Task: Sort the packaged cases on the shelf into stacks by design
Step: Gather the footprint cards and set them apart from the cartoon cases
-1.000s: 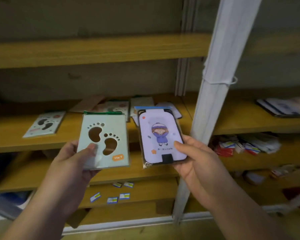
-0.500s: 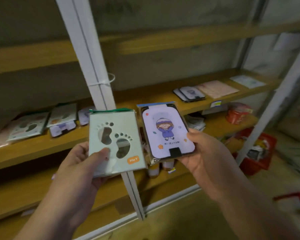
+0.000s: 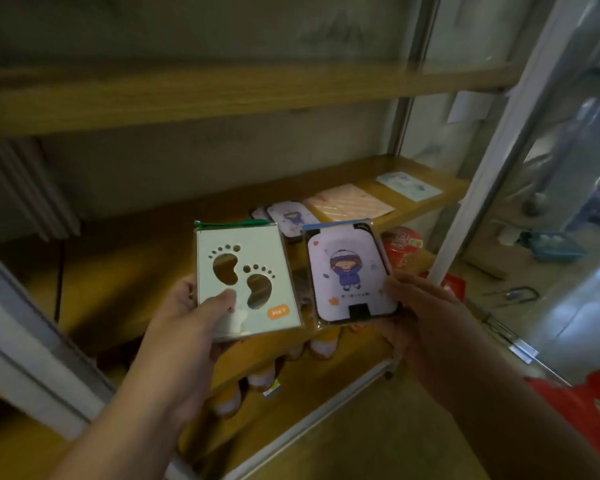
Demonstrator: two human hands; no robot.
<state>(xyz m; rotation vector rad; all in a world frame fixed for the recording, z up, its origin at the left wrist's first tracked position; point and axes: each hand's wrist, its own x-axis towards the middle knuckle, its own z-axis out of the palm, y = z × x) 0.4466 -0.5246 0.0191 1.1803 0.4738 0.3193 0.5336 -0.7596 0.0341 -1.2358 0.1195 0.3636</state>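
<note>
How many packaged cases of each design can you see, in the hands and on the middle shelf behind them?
Footprint design: 1, held in the left hand
Cartoon girl design: 2, one held in the right hand, one lying on the shelf
Pink striped: 1
Pale blue: 1
Total: 5

The left hand (image 3: 191, 320) holds a pale green footprint-cutout packaged case (image 3: 246, 282), just left of the right hand's (image 3: 426, 317) lilac cartoon-girl packaged case (image 3: 349, 275). Behind both hands, a stack of matching lilac cases (image 3: 290, 216) lies on the wooden shelf (image 3: 125, 282), a pink striped flat packet (image 3: 350, 206) to its right.
</note>
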